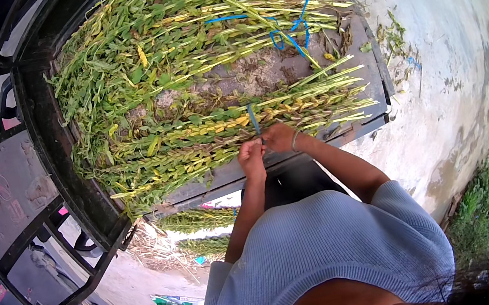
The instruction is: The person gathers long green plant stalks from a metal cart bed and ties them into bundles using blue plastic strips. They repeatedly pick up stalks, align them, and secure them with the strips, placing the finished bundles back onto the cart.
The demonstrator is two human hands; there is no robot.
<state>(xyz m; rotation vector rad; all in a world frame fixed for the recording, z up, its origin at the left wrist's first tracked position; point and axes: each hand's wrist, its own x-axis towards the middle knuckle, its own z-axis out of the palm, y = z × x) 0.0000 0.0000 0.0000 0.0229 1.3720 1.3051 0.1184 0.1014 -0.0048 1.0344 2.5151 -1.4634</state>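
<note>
A blue tie strip (253, 117) runs across a bundle of cut green plant stalks with yellowing pods (190, 137) on the near side of a dark cart bed (222, 174). At the near edge of the bundle, my left hand (251, 156) is closed in a pinch at the strip's lower end. My right hand (279, 138), with a bangle (295, 140) on its wrist, is closed right beside it, fingertips meeting the left ones at the strip. The exact crossing of the strip's ends is hidden by my fingers.
A bigger spread of loose stalks (172, 29) covers the far side of the bed, with more blue strips (292, 38) on it. Black metal railing (47, 153) borders the bed at left. Bundled stalks (197, 219) lie on the ground below. Pale concrete (438, 75) extends to the right.
</note>
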